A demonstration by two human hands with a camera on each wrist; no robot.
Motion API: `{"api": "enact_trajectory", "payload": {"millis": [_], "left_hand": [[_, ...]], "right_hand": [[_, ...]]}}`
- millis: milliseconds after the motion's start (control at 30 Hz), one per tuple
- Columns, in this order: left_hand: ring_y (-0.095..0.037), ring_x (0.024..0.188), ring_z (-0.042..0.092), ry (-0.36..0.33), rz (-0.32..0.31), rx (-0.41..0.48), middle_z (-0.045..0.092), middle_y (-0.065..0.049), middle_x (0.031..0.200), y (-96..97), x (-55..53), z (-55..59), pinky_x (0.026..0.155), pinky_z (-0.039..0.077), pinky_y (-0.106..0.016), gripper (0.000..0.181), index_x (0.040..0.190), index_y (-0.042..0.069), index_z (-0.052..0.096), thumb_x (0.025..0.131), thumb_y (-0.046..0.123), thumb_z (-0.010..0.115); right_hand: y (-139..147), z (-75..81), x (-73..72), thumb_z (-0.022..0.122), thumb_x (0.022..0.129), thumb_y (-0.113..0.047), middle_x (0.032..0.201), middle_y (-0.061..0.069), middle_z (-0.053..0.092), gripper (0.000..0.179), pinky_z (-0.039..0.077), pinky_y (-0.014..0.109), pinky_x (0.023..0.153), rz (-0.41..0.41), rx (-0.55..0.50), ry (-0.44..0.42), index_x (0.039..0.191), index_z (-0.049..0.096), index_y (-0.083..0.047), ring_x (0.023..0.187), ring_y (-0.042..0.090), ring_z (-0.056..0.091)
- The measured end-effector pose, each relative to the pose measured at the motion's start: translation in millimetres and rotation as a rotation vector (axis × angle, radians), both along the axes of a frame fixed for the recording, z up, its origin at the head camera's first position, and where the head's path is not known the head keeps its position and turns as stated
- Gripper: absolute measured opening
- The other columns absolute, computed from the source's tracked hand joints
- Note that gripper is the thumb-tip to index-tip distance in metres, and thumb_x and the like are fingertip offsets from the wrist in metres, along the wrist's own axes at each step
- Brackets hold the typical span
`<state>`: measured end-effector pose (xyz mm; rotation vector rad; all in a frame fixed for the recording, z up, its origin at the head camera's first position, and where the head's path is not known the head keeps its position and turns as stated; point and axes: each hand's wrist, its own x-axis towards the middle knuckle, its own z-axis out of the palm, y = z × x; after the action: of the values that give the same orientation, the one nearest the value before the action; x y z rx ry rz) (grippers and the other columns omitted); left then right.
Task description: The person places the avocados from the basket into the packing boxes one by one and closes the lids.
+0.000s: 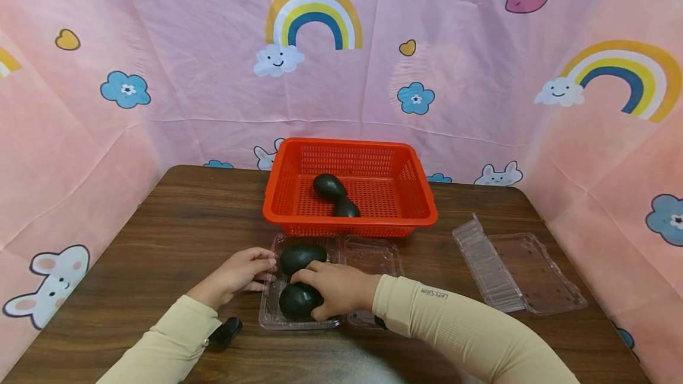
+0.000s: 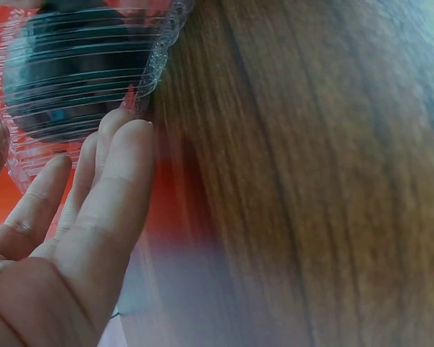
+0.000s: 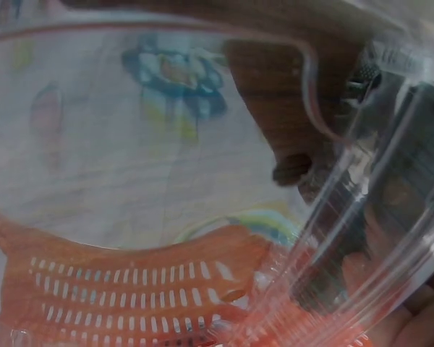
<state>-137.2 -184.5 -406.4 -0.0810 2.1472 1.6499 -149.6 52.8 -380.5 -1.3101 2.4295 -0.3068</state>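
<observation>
A clear plastic clamshell box (image 1: 269, 314) lies unfolded in front of me, its lid half (image 1: 376, 253) to the right. Two dark avocados sit in its left half, a far avocado (image 1: 301, 258) and a near avocado (image 1: 295, 303). My right hand (image 1: 341, 289) reaches over from the right, its fingers and thumb curled round the near avocado. At the box's left edge is my left hand (image 1: 244, 271), fingers extended. In the left wrist view its fingers (image 2: 123, 173) are right by the ribbed wall, with a dark avocado (image 2: 65, 79) showing through.
Behind the box stands a red slotted basket (image 1: 349, 220) holding two more avocados (image 1: 328, 186). Another opened clear box (image 1: 536, 274) lies on the right of the wooden table (image 1: 213, 206). A patterned pink cloth hangs around the back and sides.
</observation>
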Motion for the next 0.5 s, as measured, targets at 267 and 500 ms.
{"api": "enact_trajectory", "payload": {"millis": [267, 500], "left_hand": [[-0.023, 0.095, 0.064, 0.004, -0.004, 0.001, 0.056, -0.025, 0.118, -0.5, -0.4, 1.8, 0.077, 0.056, -0.039, 0.039, 0.130, -0.014, 0.043, 0.101, 0.012, 0.046], [-0.023, 0.096, 0.063, 0.004, -0.009, -0.007, 0.056, -0.026, 0.120, -0.7, -0.1, 0.2, 0.078, 0.056, -0.039, 0.039, 0.131, -0.013, 0.043, 0.102, 0.013, 0.046]], "right_hand": [[-0.2, 5.7, 1.3, 0.077, 0.081, -0.027, 0.134, -0.001, 0.050, 0.066, 0.048, 0.028, 0.093, 0.013, 0.019, 0.024, 0.139, 0.046, -0.026, 0.116, 0.013, 0.055], [0.6, 6.7, 2.8, 0.078, 0.081, -0.026, 0.134, -0.001, 0.050, 0.064, 0.047, 0.029, 0.096, 0.030, 0.015, 0.057, 0.138, 0.048, -0.024, 0.119, 0.014, 0.053]]}}
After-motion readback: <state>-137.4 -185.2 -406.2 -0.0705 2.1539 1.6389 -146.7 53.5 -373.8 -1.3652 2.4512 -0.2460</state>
